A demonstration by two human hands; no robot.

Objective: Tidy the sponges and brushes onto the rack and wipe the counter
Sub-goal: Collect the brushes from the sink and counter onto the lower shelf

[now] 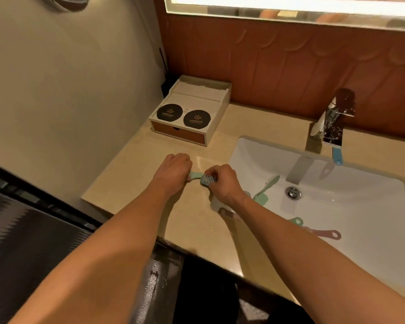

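The beige tabletop (pixel 197 230) is carrying a white sink (pixel 337 218) where several brushes are lying. Over the tabletop, the left hand (pixel 173 171) is gripping a green brush's handle (pixel 194 176) while the right hand (pixel 222 183) is closing around its patterned head (pixel 206 179).

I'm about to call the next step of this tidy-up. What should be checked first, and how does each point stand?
1. Left hand holds the green brush handle: ok.
2. Right hand grips the brush head: ok.
3. Sink cleared of brushes: not ok; green brush and pink brush remain.
4. Rack in sight: not ok.
5. Counter wiped: cannot tell.
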